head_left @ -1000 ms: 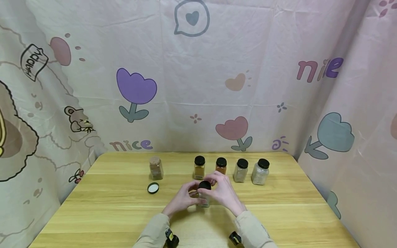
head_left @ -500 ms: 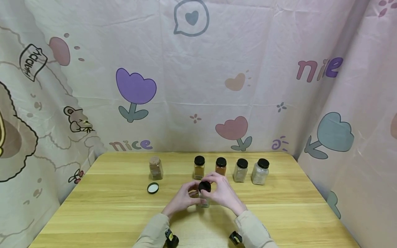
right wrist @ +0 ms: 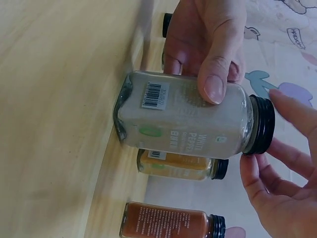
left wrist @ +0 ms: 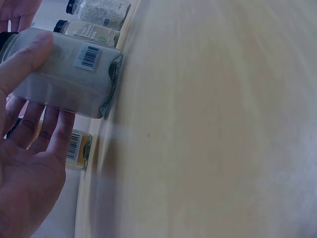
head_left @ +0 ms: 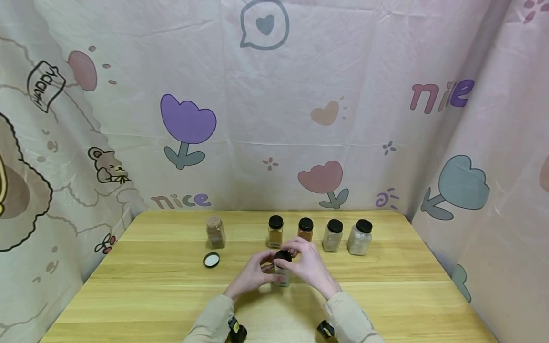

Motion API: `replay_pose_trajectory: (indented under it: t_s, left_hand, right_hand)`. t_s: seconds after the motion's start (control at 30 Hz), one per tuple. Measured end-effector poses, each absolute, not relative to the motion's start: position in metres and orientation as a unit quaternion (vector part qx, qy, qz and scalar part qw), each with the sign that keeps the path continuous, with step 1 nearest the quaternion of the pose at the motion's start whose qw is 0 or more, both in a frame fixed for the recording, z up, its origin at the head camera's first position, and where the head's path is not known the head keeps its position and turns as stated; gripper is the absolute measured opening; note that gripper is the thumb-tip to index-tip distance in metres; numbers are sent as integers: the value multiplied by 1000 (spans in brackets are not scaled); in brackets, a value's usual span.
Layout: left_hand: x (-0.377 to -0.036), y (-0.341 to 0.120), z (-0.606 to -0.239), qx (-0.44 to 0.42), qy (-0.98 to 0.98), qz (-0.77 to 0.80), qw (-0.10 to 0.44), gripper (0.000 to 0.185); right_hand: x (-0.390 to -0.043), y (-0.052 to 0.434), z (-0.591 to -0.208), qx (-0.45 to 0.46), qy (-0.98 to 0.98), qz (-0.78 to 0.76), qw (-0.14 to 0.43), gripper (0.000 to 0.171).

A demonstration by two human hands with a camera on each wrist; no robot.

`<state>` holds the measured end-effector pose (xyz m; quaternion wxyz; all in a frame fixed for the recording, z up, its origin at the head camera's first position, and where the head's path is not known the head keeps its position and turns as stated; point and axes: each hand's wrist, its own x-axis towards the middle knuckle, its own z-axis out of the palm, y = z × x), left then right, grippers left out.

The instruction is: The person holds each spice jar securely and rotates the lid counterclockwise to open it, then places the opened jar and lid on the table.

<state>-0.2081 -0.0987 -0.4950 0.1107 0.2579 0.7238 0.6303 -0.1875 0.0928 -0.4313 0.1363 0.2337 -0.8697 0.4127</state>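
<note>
A clear jar of white powder with a black lid stands on the wooden table, near the middle. My left hand grips the jar's body, thumb on one side and fingers behind. In the left wrist view the left hand wraps the jar. My right hand is curled over the lid. The right wrist view shows the jar, the lid, and my right hand with fingers around the lid's rim.
Behind stands a row of black-lidded spice jars: yellow, orange, and two pale ones. At the left a lidless brown jar stands with its upturned lid lying in front. Printed cloth walls enclose the table.
My right hand's fingers have shifted a little around the lid and now cover more of it. The jar and the left hand stay in place.
</note>
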Motion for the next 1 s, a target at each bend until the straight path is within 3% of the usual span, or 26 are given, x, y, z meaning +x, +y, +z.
replay_pose_trajectory:
  t_s: [0.57, 1.0]
  left_hand:
    - [-209, -98, -496, 262, 728, 627, 98, 48]
    - [-209, -100, -496, 259, 739, 614, 98, 48]
  right_hand:
    - [-188, 96, -427, 279, -872, 386, 113, 22]
    - [-189, 98, -433, 250, -866, 420, 100, 40]
